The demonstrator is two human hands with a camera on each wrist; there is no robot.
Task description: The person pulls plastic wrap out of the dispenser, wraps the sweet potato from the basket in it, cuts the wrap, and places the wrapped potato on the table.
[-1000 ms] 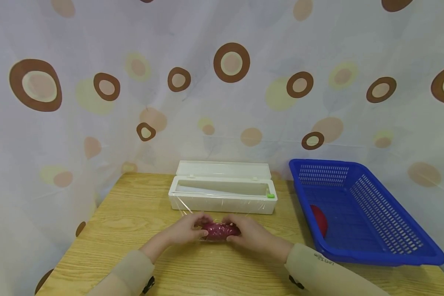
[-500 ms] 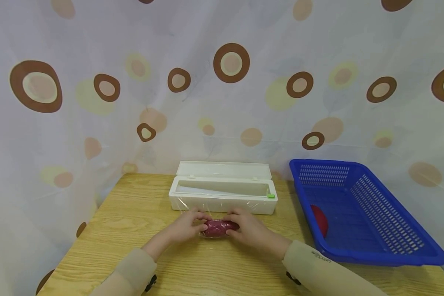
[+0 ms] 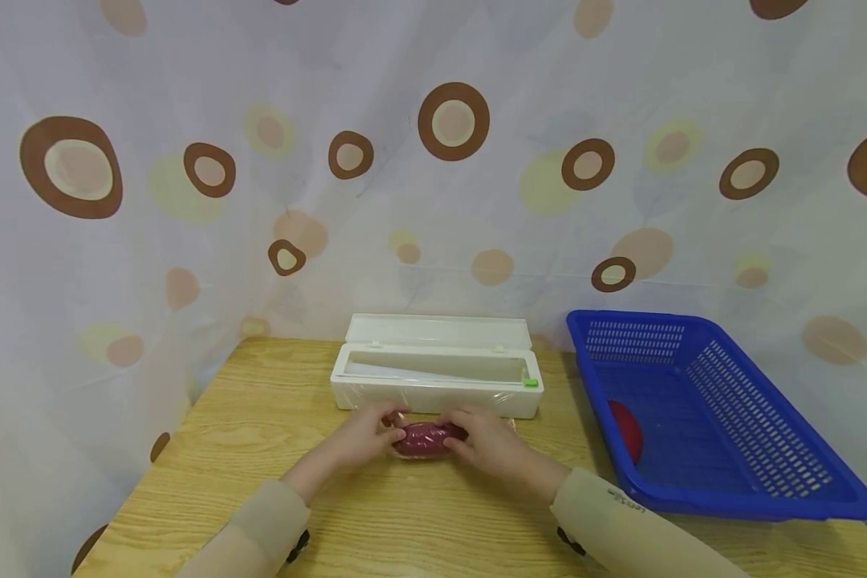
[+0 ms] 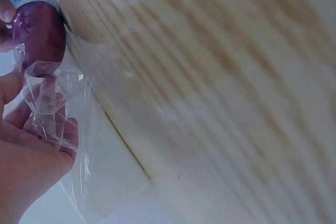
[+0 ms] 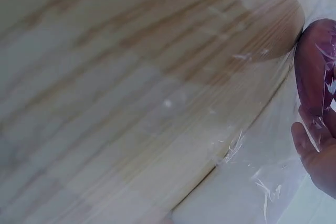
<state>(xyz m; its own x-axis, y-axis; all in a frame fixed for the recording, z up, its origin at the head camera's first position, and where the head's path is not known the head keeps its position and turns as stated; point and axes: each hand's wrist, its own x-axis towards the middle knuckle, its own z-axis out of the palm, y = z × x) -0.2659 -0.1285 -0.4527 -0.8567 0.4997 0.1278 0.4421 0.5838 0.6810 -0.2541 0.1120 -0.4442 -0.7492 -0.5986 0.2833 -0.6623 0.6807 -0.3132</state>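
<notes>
A purple-red oblong vegetable (image 3: pixel 426 440), wrapped in clear cling film, lies crosswise in front of the white cling film box (image 3: pixel 433 396). My left hand (image 3: pixel 364 437) grips its left end, with thumb in front and fingers behind. On the right end, my right hand (image 3: pixel 488 443) holds it the same way. Loose, crumpled cling film (image 4: pixel 52 111) hangs over the left fingers in the left wrist view. In the right wrist view, a sheet of film (image 5: pixel 268 187) stretches from the vegetable (image 5: pixel 314 69) towards the box. The vegetable's exact kind is unclear.
The box lid (image 3: pixel 437 330) stands raised at the back, and a green slider (image 3: pixel 530 383) sits on its right front edge. A blue plastic basket (image 3: pixel 701 433) stands at the right with a red round thing (image 3: pixel 626 432) inside. Patterned curtain (image 3: pixel 433 201) hangs behind the wooden table (image 3: pixel 260 401).
Both hands have moved the wrapped vegetable slightly forward, nearer the box, and the film between them has shifted. The box and basket stay where they were.
</notes>
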